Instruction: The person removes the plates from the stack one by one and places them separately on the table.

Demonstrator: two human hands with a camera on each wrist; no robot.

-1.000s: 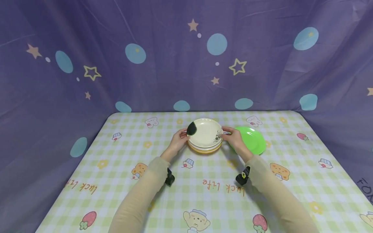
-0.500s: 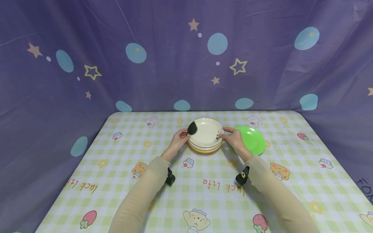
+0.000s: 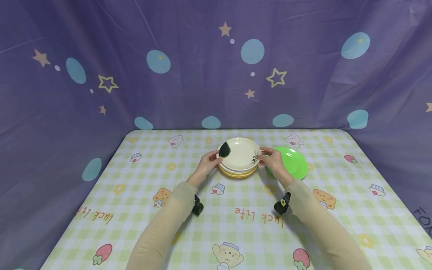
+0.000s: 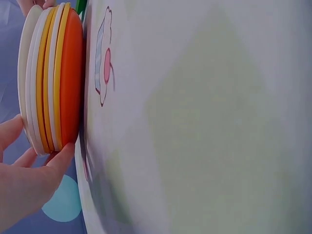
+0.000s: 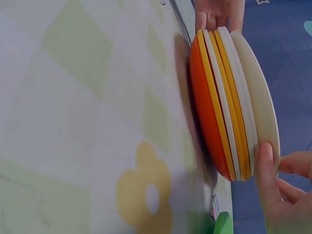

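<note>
A stack of plates [image 4: 70, 78] stands on the table, with an orange one lowest and yellow and white ones above it. On top is a cream plate [image 3: 239, 153] with a dark green patch and a small dark plant print. My left hand [image 3: 206, 165] grips its left rim, some fingers spread down the side of the stack. At the opposite side my right hand [image 3: 274, 163] pinches the cream plate's rim. In the right wrist view the cream plate [image 5: 256, 92] stands slightly apart from the plates beneath on the right-hand side.
A bright green plate [image 3: 295, 163] lies right of the stack, partly behind my right hand. The checked tablecloth [image 3: 249, 243] carries cartoon prints. A purple curtain [image 3: 189, 97] hangs behind the table's far edge.
The cream plate has shifted slightly right and up off the stack, and my right hand has moved a little right with it. My left hand stays nearly in place.
</note>
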